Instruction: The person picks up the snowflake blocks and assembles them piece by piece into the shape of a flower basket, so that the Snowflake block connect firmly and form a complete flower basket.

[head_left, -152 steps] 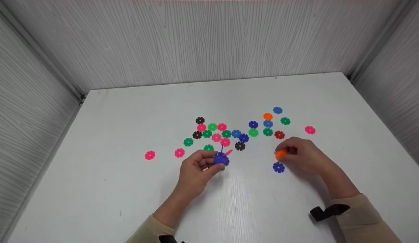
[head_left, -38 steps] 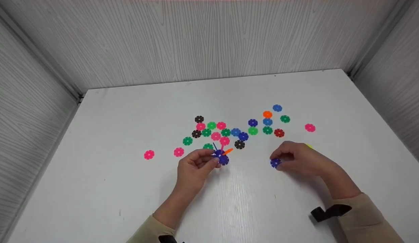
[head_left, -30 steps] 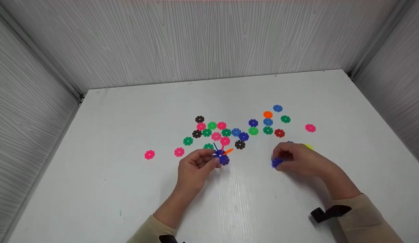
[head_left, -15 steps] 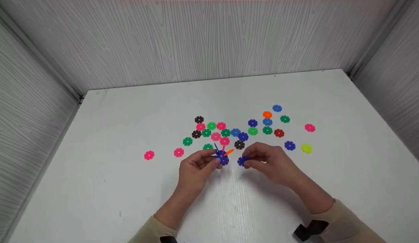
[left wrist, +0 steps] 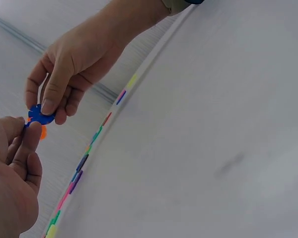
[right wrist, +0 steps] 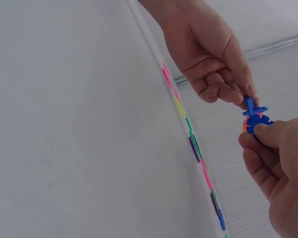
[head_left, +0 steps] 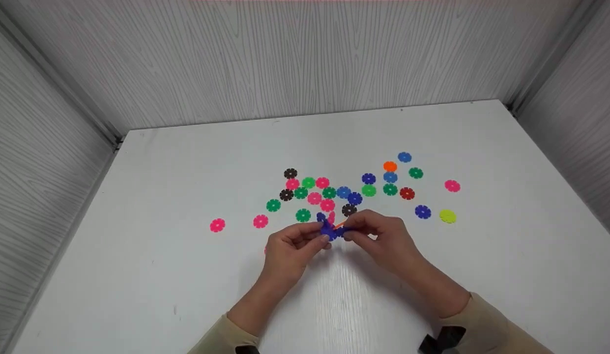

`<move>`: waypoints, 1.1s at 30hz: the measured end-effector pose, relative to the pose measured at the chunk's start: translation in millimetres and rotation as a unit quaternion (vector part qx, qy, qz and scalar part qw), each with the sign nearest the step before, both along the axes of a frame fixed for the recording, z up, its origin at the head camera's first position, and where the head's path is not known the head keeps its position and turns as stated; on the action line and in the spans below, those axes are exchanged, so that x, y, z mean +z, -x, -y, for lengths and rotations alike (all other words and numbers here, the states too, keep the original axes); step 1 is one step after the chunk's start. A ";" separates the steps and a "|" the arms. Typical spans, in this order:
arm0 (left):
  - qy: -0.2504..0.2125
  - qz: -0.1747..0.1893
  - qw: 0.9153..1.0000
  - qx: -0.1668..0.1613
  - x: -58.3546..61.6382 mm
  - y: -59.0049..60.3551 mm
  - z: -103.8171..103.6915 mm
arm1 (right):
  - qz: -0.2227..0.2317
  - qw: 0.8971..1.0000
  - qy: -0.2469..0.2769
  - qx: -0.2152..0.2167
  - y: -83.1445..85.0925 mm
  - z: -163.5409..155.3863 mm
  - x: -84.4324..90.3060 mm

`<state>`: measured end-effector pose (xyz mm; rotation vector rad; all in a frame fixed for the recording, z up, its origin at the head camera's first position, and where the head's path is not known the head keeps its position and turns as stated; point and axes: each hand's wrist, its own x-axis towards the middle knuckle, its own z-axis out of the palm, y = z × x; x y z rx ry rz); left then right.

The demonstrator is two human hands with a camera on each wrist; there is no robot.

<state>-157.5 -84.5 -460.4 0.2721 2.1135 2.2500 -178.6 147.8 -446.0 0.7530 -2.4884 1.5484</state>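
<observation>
Both your hands meet just above the table (head_left: 187,162) — your left hand (head_left: 290,248) pinches the blue disc cluster (head_left: 328,229) with its orange piece, while your right hand (head_left: 383,241) pinches a blue disc pressed against it. Loose colored discs (head_left: 329,193) lie scattered just behind.

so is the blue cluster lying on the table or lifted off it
Lifted off. Both the left hand and right hand pinch the blue cluster, holding it above the table.
</observation>
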 end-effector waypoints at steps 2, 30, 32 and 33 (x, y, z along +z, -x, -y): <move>-0.005 0.004 1.000 -0.003 0.8 -0.4 -0.4 | 0.000 1.000 0.007 -0.001 0.2 -0.5 0.0; -0.027 0.002 1.000 -0.012 -0.8 -4.0 -5.2 | 0.014 0.997 0.062 0.039 -0.8 -6.1 -3.4; -0.019 -0.014 1.000 -0.006 -1.0 -3.8 -4.4 | 0.023 0.997 0.061 0.041 -0.6 -7.2 -3.6; -0.012 -0.021 1.000 -0.002 -1.2 -3.4 -3.8 | 0.027 0.997 0.059 0.041 -0.4 -7.8 -3.3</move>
